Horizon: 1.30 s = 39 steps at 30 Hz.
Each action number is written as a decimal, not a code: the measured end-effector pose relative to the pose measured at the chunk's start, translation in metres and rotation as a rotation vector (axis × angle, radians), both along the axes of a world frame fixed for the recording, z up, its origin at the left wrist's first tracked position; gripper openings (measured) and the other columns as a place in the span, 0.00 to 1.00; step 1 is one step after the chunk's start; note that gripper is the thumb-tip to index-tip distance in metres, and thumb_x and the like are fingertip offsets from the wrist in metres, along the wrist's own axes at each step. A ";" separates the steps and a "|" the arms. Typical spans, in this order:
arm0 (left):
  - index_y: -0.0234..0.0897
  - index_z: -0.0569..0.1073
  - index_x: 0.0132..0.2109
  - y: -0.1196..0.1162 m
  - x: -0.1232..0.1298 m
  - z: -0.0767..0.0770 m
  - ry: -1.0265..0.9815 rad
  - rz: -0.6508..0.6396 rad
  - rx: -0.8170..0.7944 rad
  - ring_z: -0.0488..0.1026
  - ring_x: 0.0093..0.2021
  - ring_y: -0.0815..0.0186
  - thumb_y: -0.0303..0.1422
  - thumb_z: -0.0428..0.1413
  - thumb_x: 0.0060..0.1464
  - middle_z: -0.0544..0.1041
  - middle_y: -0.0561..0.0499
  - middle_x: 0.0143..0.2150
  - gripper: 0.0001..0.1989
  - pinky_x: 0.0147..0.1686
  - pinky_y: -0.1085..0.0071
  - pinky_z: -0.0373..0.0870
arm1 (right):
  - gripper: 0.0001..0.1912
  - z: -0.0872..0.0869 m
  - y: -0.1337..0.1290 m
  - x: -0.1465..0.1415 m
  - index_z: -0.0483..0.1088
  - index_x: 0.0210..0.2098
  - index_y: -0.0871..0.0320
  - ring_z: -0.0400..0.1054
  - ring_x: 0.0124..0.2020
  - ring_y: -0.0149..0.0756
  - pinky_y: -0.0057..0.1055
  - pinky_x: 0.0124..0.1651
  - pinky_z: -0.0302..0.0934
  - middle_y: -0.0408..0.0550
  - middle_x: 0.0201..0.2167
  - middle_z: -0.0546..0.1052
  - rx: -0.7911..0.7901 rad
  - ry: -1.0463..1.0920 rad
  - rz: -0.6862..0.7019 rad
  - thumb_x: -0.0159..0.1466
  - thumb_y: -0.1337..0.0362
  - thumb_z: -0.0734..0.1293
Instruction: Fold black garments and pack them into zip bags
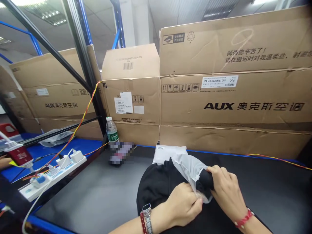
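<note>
A black cloth garment [156, 193] lies bunched on the dark grey work surface [80, 195], and part of it is pushed into a translucent plastic bag [186, 167]. My right hand [225, 191] grips the bag's end around the black cloth. My left hand [182, 204] pinches the bag's lower edge, resting on the garment. A white packet [168, 154] lies just behind the bag. The part of the cloth inside the bag shows only dimly through the film.
Large cardboard air-conditioner boxes [234, 104] stand along the back, behind a water bottle [112, 131] and a blurred object [120, 153]. A white power strip [52, 175] lies to the left, where a co-worker's hand [3, 161] shows by a red-and-white item [19, 154].
</note>
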<state>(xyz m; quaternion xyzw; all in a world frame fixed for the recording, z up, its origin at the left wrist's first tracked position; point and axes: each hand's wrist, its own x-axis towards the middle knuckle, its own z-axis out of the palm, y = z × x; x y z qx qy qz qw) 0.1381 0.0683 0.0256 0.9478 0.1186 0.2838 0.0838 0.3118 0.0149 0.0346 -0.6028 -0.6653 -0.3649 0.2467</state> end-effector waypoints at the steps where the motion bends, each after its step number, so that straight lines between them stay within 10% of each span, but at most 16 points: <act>1: 0.36 0.73 0.28 0.000 0.000 0.001 -0.015 0.013 -0.070 0.72 0.30 0.65 0.35 0.37 0.62 0.76 0.48 0.28 0.23 0.35 0.71 0.67 | 0.24 0.000 0.001 0.001 0.60 0.41 0.57 0.63 0.32 0.40 0.35 0.34 0.56 0.48 0.33 0.70 -0.001 0.007 0.007 0.45 0.79 0.57; 9: 0.36 0.71 0.15 0.025 -0.008 0.012 -0.185 0.283 -0.720 0.68 0.19 0.68 0.46 0.37 0.62 0.68 0.53 0.13 0.34 0.31 0.73 0.65 | 0.21 -0.007 0.012 0.009 0.63 0.52 0.56 0.67 0.43 0.42 0.40 0.45 0.62 0.52 0.43 0.73 -0.041 0.004 0.254 0.58 0.64 0.63; 16: 0.37 0.67 0.33 0.061 -0.025 0.021 -0.413 0.508 -0.533 0.65 0.23 0.71 0.34 0.51 0.54 0.66 0.58 0.24 0.05 0.27 0.75 0.61 | 0.27 -0.011 0.012 0.008 0.52 0.61 0.52 0.68 0.49 0.39 0.38 0.49 0.66 0.51 0.51 0.72 -0.074 0.099 0.348 0.64 0.61 0.60; 21: 0.41 0.66 0.50 0.065 -0.031 0.021 -0.368 0.407 -0.408 0.68 0.28 0.71 0.24 0.48 0.51 0.71 0.55 0.35 0.18 0.34 0.72 0.66 | 0.20 -0.013 0.014 0.005 0.60 0.55 0.51 0.71 0.44 0.35 0.32 0.45 0.68 0.46 0.44 0.75 -0.124 0.372 0.400 0.64 0.64 0.60; 29: 0.42 0.72 0.49 0.056 -0.028 0.020 -0.219 0.320 -0.194 0.70 0.30 0.67 0.24 0.43 0.56 0.73 0.52 0.33 0.20 0.33 0.71 0.67 | 0.07 -0.003 0.015 0.005 0.65 0.28 0.53 0.68 0.28 0.31 0.27 0.30 0.65 0.40 0.25 0.70 -0.109 0.559 0.389 0.57 0.72 0.60; 39: 0.35 0.71 0.44 0.041 -0.019 0.013 -0.429 0.217 -0.555 0.70 0.24 0.68 0.29 0.42 0.59 0.70 0.54 0.22 0.15 0.29 0.73 0.66 | 0.06 0.004 0.009 0.015 0.66 0.28 0.54 0.64 0.28 0.32 0.30 0.33 0.61 0.43 0.24 0.70 0.084 0.312 0.376 0.59 0.71 0.61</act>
